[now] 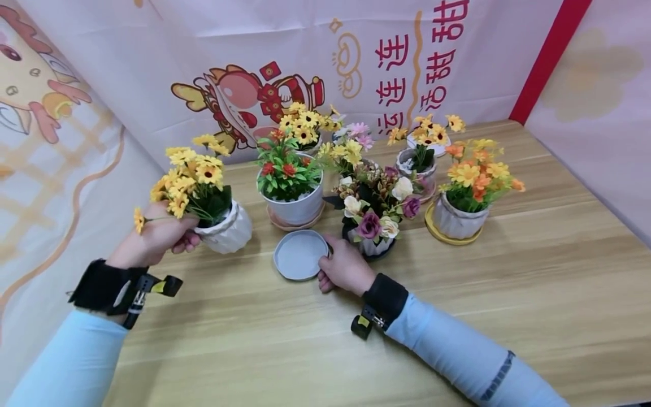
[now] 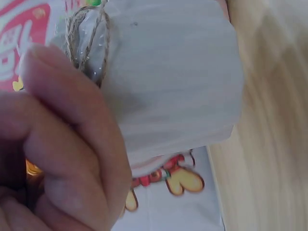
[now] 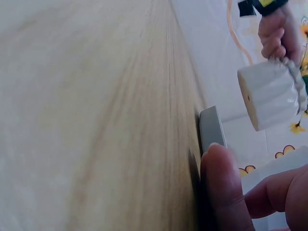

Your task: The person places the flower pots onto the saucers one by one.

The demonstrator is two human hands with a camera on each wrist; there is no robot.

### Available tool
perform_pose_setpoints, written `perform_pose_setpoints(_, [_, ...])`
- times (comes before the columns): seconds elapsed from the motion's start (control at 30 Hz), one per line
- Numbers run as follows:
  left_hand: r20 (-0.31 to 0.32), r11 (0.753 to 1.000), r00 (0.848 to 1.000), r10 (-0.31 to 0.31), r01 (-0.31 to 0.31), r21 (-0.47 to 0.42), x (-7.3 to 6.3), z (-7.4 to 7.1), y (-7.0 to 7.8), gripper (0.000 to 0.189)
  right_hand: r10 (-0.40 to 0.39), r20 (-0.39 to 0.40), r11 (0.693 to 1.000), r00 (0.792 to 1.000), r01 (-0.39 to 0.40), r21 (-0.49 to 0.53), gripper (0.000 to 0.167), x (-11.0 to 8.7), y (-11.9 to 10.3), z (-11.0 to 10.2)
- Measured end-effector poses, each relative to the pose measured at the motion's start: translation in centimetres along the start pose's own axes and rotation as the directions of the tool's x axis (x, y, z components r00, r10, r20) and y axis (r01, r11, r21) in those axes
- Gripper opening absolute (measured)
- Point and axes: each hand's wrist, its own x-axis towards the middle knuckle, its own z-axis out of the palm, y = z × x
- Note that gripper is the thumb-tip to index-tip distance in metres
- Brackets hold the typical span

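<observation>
My left hand [image 1: 160, 234] grips the rim of a white ribbed flowerpot [image 1: 229, 233] of yellow daisies [image 1: 190, 175]. The right wrist view shows this pot held up off the table, its underside with a small hole visible. In the left wrist view, twine [image 2: 105, 53] hangs at the rim beside curled fingers. A round grey saucer [image 1: 301, 255] lies on the table between the hands. My right hand [image 1: 348, 265] pinches the saucer's right edge, thumb and fingers at the rim. The saucer's side [image 3: 211, 127] also shows in the right wrist view.
Behind the saucer stands a white pot [image 1: 295, 212] with red flowers on a pink saucer. Close beyond my right hand is a pot of purple and white roses [image 1: 373, 223]. Orange flowers [image 1: 478, 175] stand on a yellow saucer [image 1: 452, 242] at the right. Printed cloth [image 1: 315, 45] hangs behind.
</observation>
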Motion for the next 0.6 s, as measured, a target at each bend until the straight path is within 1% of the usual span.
perform_pose_setpoints(0.13, [0.029, 0.999, 0.999, 0.042, -0.041, -0.029, -1.7, 2.1, 0.2, 0.020, 0.001, -0.001, 1.000, 1.000, -0.001, -0.006, 0.070, -0.1, -0.1, -0.1])
perform_pose_setpoints(0.27, [0.072, 0.997, 0.994, 0.078, -0.076, -0.031, -2.6, 4.3, 0.9, 0.015, -0.009, -0.001, 1.000, 1.000, 0.009, -0.012, 0.070, -0.1, 0.0, -0.2])
perform_pose_setpoints(0.43, [0.119, 0.996, 0.988, 0.093, -0.092, -0.019, -3.0, 6.4, 2.0, 0.012, -0.021, 0.003, 1.000, 1.000, 0.021, -0.013, 0.069, -0.3, -0.1, -0.3])
perform_pose_setpoints(0.6, [0.159, 0.994, 0.982, 0.102, -0.096, -0.042, -3.0, 7.8, 2.7, 0.010, -0.010, 0.009, 1.000, 1.000, 0.010, -0.008, 0.069, -0.3, -0.2, -0.2])
